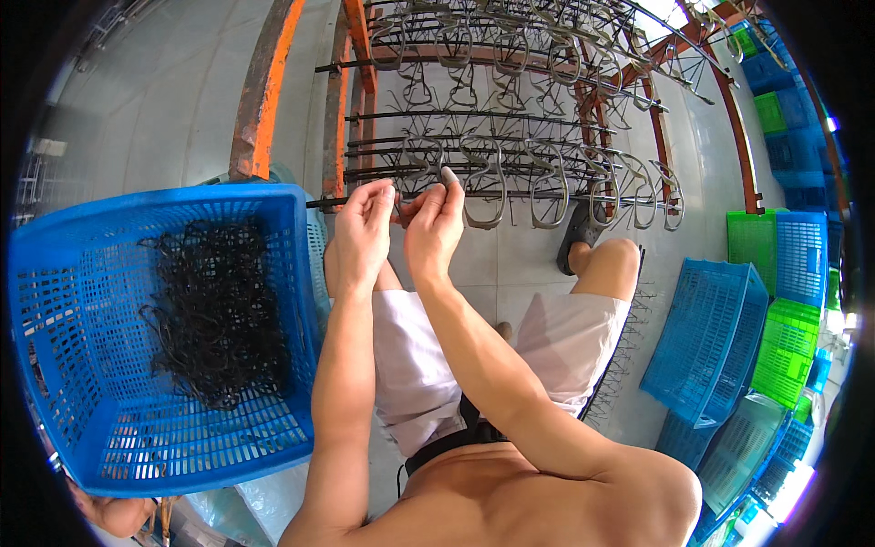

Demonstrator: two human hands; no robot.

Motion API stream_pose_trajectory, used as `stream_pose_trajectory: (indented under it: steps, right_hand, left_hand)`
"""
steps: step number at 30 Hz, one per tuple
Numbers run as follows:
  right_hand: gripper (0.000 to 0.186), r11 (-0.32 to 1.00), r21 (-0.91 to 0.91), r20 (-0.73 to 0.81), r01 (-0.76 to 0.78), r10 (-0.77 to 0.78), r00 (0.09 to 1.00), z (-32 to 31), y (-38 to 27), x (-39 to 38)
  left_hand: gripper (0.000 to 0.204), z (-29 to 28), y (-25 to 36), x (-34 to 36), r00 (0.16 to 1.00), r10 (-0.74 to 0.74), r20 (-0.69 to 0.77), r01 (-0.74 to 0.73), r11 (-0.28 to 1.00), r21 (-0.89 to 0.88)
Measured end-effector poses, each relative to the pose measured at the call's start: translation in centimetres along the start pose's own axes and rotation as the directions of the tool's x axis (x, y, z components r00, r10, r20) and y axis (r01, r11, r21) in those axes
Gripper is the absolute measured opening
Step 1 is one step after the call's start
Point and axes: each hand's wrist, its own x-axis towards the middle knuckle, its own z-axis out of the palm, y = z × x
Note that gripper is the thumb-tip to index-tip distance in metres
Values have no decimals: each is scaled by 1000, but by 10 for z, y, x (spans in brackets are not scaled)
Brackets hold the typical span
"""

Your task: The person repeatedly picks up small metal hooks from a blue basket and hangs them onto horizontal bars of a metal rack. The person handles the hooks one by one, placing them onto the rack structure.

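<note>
My left hand (365,228) is raised at the left end of the rack's front black rod (529,195), its thumb and fingers pinched together. What it pinches, if anything, is too small to make out. Close beside it, my right hand (434,226) is also closed, its fingertips up against the rod and a grey curved loop-shaped piece (424,150). Whatever lies between those fingers is hidden. To the right, several similar grey loops (485,221) hang in a row from the rod.
A blue plastic basket (182,460) at the left holds a tangle of black wire-like pieces (223,310). Orange metal posts (264,91) frame the rack, whose upper rods carry more loops. Blue crates (697,337) and green crates (786,351) stack at the right.
</note>
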Motion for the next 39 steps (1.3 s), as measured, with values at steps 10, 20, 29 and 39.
stream_pose_trajectory:
  steps: [10, 20, 29, 39]
  right_hand:
    - [34, 987, -162, 47, 17, -9, 999, 9, -17, -5]
    - [32, 919, -338, 161, 203, -156, 975, 14, -11, -10]
    - [34, 902, -367, 246, 228, -143, 959, -5, -10, 3]
    - [23, 982, -185, 257, 25, 23, 966, -18, -10, 17]
  left_hand:
    - [24, 2, -10, 2, 997, -72, -31, 67, 987, -147]
    - [25, -16, -16, 4, 981, -190, -24, 182, 962, -205]
    - [21, -3, -18, 2, 982, -185, -28, 173, 954, -246]
    - [22, 11, -14, 6, 961, -261, 87, 272, 851, -450]
